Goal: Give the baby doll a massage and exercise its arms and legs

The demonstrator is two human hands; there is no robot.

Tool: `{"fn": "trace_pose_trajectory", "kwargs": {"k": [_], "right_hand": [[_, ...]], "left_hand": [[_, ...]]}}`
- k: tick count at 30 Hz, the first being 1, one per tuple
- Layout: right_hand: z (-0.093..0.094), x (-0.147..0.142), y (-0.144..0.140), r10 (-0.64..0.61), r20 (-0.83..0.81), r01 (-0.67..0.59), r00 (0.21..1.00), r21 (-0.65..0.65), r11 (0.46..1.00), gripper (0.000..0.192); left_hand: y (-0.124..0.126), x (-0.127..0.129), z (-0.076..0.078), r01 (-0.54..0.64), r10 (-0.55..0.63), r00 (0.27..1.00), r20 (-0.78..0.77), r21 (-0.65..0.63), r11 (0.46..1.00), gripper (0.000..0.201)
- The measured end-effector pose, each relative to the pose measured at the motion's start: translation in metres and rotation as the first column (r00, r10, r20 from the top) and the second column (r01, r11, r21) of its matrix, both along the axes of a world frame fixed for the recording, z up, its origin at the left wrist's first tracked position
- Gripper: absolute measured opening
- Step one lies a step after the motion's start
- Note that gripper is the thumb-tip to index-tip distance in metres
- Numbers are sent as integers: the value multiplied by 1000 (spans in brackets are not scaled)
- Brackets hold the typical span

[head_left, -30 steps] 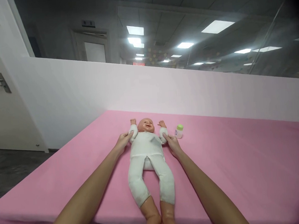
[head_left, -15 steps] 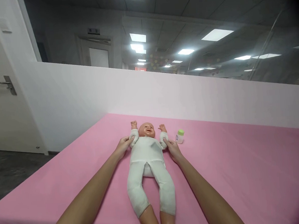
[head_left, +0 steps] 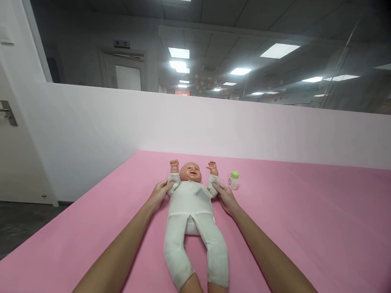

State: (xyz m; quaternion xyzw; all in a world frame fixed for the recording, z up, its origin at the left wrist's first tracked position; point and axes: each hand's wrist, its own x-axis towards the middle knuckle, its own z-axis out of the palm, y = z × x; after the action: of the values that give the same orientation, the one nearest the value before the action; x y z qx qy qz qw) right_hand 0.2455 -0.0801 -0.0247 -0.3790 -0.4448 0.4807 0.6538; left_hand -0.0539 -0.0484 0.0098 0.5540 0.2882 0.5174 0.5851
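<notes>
A doll with a glossy, smooth head and a soft white cloth body lies face-up on the pink-covered counter, head toward the far edge, legs toward the near edge. The left hand and right hand, partly closed, each grip a padded arm. Beside the right stands a translucent, green-lidded bottle, contents unclear.
</notes>
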Motion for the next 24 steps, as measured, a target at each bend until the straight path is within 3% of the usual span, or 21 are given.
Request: {"fn": "trace_pose_trajectory", "kwargs": {"k": [4,10,12,17,24], "right_hand": [[3,-2,0,-38,-4,38,999,-47,998,40],[5,-1,-4,14,-57,-12,998,36,999,38],[5,-1,-5,0,-64,2,998,27,1000,38],[5,-2,-3,-35,-15,34,999,-46,998,37],[3,0,-3,3,-60,-1,998,24,1000,39]], "left_hand": [[5,1,-4,-119,116,989,-88,-27,993,52],[-3,2,1,-85,93,994,-49,153,985,39],[-4,3,2,-105,117,991,-69,157,982,39],[-1,5,0,-159,161,976,-148,29,987,55],[-4,6,2,-123,136,989,-67,161,979,47]]}}
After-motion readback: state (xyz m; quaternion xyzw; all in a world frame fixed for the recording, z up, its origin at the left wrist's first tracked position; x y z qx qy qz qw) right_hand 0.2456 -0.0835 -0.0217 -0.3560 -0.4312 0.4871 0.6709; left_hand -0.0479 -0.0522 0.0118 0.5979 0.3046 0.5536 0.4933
